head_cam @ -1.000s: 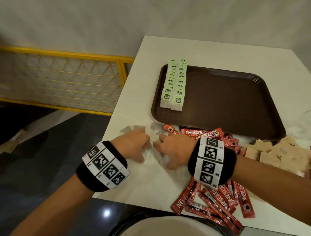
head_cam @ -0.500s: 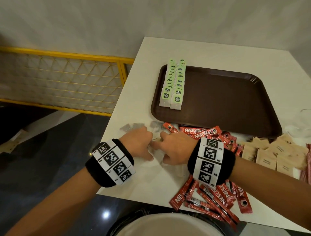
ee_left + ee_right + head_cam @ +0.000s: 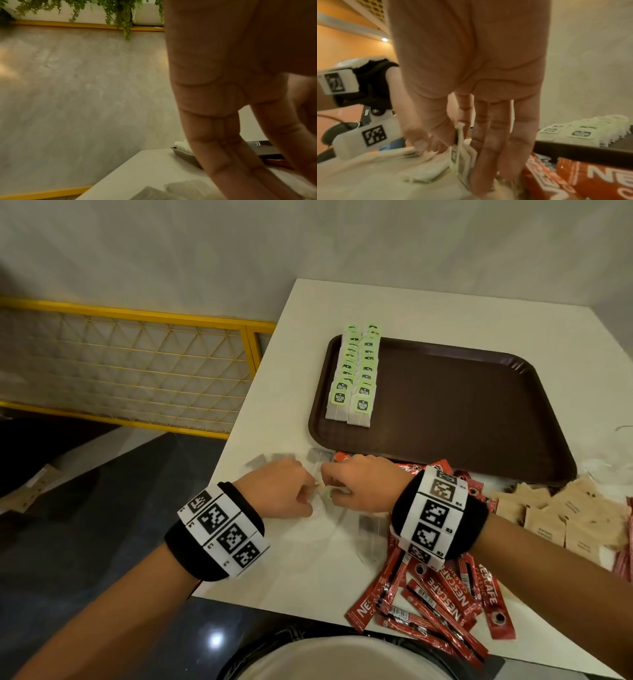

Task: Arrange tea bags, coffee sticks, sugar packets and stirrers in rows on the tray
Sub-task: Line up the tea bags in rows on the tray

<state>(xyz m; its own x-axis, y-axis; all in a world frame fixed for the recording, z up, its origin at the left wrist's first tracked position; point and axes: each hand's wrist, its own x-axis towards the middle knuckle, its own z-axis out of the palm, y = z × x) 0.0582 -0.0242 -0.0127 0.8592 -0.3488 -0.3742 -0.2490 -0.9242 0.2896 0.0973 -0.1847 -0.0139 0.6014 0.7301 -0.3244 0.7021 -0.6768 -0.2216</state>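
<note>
Fingers point(image 3: 462, 136) of the right hand point(image 3: 356, 486) pinching a tea bag point(image 3: 462, 152) just off the counter point(image 3: 308, 563).

The right thumb and forefinger grip the bag's tag, its pouch hanging on edge. The left hand point(image 3: 277, 489), fingers curled, meets it from 9 o'clock; what those fingers hold cannot be told. Both wrists are bent, palms down, over loose tea bags point(image 3: 366, 523). The tray point(image 3: 479, 412) lies at 12 o'clock, with two tea-bag rows point(image 3: 356, 374) at its left edge, long axis 6 to 12. The right hand is nearer the tray. Coffee sticks point(image 3: 442, 604) lie at 5 o'clock, sugar packets point(image 3: 561, 515) at 3.
</note>
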